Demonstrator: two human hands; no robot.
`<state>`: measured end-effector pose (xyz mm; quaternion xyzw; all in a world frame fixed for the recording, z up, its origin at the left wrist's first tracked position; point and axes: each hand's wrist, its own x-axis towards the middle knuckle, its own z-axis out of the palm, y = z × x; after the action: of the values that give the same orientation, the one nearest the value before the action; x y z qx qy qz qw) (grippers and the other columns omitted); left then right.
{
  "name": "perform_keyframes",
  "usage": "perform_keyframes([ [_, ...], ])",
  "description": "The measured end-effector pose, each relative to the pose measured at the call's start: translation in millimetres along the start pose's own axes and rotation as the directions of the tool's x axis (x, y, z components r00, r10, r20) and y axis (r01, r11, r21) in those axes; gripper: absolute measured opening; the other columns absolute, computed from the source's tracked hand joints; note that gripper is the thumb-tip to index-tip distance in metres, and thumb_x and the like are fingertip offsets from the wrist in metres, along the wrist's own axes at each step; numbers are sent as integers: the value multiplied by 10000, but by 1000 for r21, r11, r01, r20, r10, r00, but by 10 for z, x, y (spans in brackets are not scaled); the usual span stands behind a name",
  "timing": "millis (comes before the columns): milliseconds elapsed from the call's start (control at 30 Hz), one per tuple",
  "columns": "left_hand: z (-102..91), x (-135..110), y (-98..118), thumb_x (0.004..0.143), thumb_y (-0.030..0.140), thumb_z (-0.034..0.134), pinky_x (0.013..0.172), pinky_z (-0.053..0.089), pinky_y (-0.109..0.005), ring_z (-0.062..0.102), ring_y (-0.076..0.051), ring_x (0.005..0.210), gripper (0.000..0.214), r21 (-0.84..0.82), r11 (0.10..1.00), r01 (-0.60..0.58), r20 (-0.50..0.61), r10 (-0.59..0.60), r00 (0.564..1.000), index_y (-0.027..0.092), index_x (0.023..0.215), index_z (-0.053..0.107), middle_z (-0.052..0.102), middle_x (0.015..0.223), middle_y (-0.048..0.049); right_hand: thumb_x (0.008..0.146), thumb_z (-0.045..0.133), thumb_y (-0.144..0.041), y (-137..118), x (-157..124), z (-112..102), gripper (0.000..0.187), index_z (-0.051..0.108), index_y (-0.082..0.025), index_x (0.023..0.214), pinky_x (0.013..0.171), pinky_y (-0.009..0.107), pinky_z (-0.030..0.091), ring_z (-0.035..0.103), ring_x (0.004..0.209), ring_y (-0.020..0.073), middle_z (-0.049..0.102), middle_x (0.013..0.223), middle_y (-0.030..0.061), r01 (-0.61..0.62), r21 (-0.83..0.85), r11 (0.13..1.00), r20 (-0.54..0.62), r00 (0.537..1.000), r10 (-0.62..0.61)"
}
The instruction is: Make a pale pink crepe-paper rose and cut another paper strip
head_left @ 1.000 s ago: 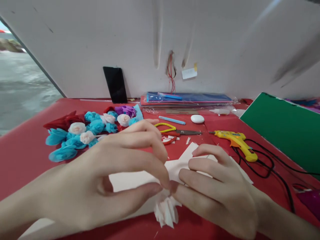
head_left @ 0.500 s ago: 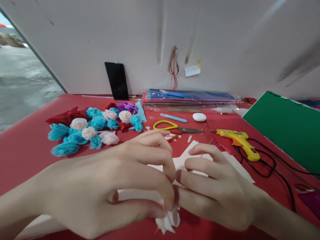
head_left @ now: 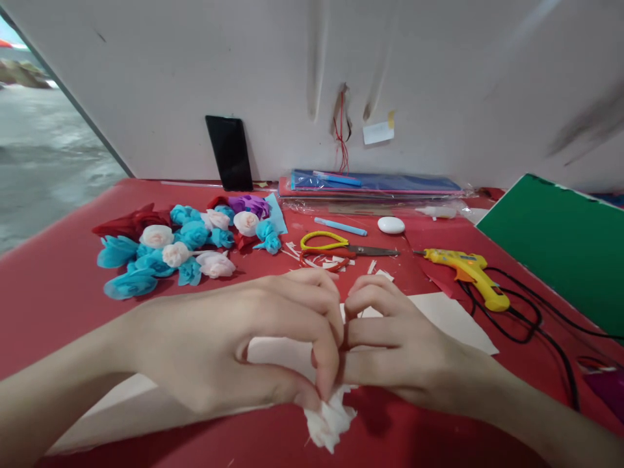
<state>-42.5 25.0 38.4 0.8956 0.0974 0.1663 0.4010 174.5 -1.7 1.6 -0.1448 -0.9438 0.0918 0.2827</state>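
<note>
Near the front of the red table, a pale pink paper flower (head_left: pixel 330 419) with ruffled edges is pinched between the thumb and index finger of my left hand (head_left: pixel 244 338). My right hand (head_left: pixel 409 338) meets it from the right, fingers curled and touching the left fingertips. Its thumb is hidden, and so is what its fingertips grip, though they sit right at the flower's upper end. Under both hands lie pale sheets of paper (head_left: pixel 453 318). Just beyond them rest scissors (head_left: pixel 326 250) with one yellow and one red handle, among white paper scraps.
Blue, white, red and purple paper flowers (head_left: pixel 192 237) cluster at the left. On the right lies a yellow glue gun (head_left: pixel 468 273) with a black cord, beside a green board (head_left: pixel 556 253). A black phone (head_left: pixel 229 153) leans on the wall; packaged sheets (head_left: pixel 375 185) lie at the back.
The flower's ruffled end has turned and spread a little in my left fingers. My right hand has shifted slightly up and left, its fingers curling in more.
</note>
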Motion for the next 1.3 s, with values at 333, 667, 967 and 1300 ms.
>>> perform_keyframes([
  [333,-2,-57,-32,851,115,621,865,491,-223,584,-138,934,102,-63,997,54,12,-54,998,214,831,634,676,878,-5,954,466,-184,35,10,-16,240,706,-168,963,891,265,389,454,896,126,679,810,2,-28,71,997,-2,1000,28],
  [667,-26,-43,4,832,74,613,815,507,-193,610,-133,884,140,-57,998,27,8,-27,1000,206,866,644,692,893,-12,925,534,-153,-27,3,-29,167,685,-220,947,895,311,363,435,858,134,662,789,-47,47,-150,988,29,999,-43],
  [967,9,11,8,849,79,598,745,503,-221,594,-144,790,206,9,999,38,128,-39,991,256,848,705,701,802,-11,927,540,-204,-94,8,-10,137,672,-206,892,854,319,370,446,806,134,637,762,-38,61,-213,975,123,992,-35],
  [1300,8,6,-2,854,67,592,817,465,-179,575,-133,863,160,44,999,28,187,-36,982,209,839,663,684,861,-13,912,564,-193,-66,15,15,132,677,-224,850,831,294,346,428,803,139,601,723,-39,50,-159,986,132,991,-29],
])
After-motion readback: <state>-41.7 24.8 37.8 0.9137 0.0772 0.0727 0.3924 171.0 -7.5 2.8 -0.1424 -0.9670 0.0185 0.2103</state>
